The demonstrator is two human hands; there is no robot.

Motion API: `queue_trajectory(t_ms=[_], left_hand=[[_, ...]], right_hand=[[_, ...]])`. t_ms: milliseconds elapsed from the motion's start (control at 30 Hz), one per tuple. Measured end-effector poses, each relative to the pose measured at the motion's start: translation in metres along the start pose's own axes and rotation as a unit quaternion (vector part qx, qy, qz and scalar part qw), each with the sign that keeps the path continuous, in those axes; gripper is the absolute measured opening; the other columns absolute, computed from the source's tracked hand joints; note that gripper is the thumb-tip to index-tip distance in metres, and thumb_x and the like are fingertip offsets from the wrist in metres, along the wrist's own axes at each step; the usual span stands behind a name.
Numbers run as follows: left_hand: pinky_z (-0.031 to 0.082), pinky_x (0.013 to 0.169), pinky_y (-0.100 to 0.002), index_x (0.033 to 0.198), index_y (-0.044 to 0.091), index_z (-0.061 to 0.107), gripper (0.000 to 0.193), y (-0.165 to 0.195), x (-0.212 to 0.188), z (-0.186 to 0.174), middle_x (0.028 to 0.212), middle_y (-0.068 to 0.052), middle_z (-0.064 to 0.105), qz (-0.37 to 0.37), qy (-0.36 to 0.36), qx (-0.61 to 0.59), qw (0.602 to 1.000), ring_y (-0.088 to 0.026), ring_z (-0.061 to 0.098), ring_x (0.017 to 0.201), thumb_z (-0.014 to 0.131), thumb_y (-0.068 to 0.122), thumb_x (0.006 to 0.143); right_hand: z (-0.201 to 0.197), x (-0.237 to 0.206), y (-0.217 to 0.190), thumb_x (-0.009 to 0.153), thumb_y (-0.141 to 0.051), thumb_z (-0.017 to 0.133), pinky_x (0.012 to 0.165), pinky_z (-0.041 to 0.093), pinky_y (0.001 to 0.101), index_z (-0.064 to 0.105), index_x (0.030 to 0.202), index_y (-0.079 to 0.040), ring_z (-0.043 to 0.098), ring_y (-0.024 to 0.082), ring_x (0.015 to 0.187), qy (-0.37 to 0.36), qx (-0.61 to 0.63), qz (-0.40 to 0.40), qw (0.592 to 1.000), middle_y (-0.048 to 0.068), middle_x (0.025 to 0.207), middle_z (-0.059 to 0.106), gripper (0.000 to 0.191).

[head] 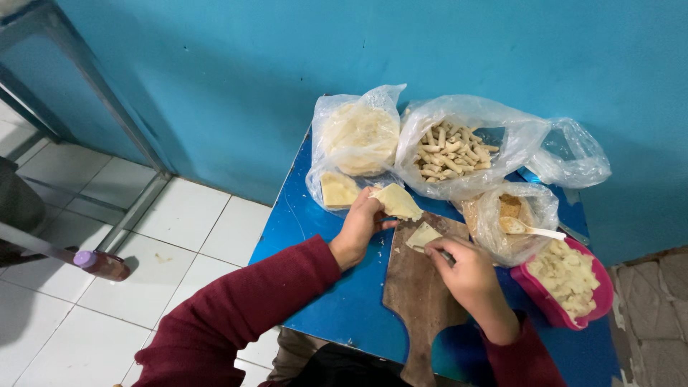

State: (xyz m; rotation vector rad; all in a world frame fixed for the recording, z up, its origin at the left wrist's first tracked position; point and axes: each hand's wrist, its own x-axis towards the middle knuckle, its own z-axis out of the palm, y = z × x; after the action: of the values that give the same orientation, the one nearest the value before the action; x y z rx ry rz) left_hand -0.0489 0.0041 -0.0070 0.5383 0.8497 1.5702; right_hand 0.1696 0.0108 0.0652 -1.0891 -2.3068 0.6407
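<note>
From the head camera, our left hand (357, 229) pinches a folded wedge of pale yellow wrapper (396, 201) between thumb and fingers, holding it just above the far edge of the wooden cutting board (416, 301). Our right hand (467, 271) is closed around a small tool, probably a knife, though only a dark sliver shows under the fingers; just beyond its fingertips a cut square of dough (423, 236) lies flat on the board. As we judge it, the thin sheet could tear or crease where the left fingers squeeze it, and the blade sits close enough to that hand that a slip across the smooth wood might nick a finger. Past the left grip, a clear plastic bag (356, 136) holds a round stack of the same floppy sheets, with more cut squares at its mouth. To the right of that, a second bag holds short, rough, tan rolled sticks (453, 152). Just beyond the right hand, a third bag holds brown crumbs with a white spoon (530, 229) resting in it, and beside that stands a pink tub (570, 283) of lumpy, cream-coloured mash. Everything rests on a glossy blue table (337, 301) against a blue wall.
</note>
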Motion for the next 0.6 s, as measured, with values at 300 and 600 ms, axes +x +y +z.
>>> queue_trajectory(t_ms=[300,600], left_hand=[[0.058,0.084,-0.036,0.116,0.013,0.054,0.025,-0.004,0.004,0.000,0.112,-0.005,0.065,-0.004,-0.016,0.006,1.000,-0.017,0.066,0.099,0.041,0.011,0.095],[0.057,0.087,-0.034,0.120,0.010,0.053,0.024,-0.006,0.001,-0.002,0.112,-0.006,0.064,-0.020,-0.066,0.023,0.997,-0.017,0.064,0.100,0.044,0.011,0.098]], right_hand=[[-0.001,0.000,0.002,0.083,-0.011,0.075,0.070,0.059,0.0320,0.076,0.093,-0.004,0.077,0.024,0.088,-0.061,-0.002,-0.026,0.998,0.008,0.098,0.078,0.012],[-0.003,0.000,0.009,0.075,-0.019,0.083,0.076,0.059,0.0339,0.078,0.092,-0.005,0.076,0.025,0.091,-0.073,0.009,-0.031,0.997,0.009,0.099,0.078,0.022]])
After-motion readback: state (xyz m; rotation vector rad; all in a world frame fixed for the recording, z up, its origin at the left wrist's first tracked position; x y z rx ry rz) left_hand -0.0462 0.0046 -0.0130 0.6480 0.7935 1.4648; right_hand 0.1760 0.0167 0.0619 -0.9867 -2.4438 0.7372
